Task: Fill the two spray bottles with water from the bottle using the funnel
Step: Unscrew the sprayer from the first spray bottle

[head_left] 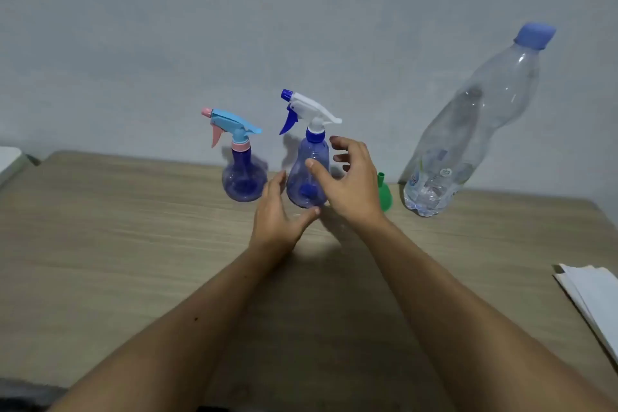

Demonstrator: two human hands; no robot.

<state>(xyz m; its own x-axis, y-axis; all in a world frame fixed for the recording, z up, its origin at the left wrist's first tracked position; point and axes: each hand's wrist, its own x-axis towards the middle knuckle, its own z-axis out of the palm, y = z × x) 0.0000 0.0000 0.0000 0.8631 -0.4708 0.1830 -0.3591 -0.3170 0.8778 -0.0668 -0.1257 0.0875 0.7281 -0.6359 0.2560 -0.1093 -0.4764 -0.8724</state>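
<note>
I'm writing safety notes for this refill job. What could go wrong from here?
1. Both hands, left hand and right hand, are open around the white-topped spray bottle; a clumsy grab could tip it.
2. The tall water bottle looks easy to topple.
3. The green funnel sits partly hidden behind the right hand.

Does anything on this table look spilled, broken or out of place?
Nothing stands out. Both spray bottles, the green funnel and the capped water bottle stand upright on the dry table.
</note>
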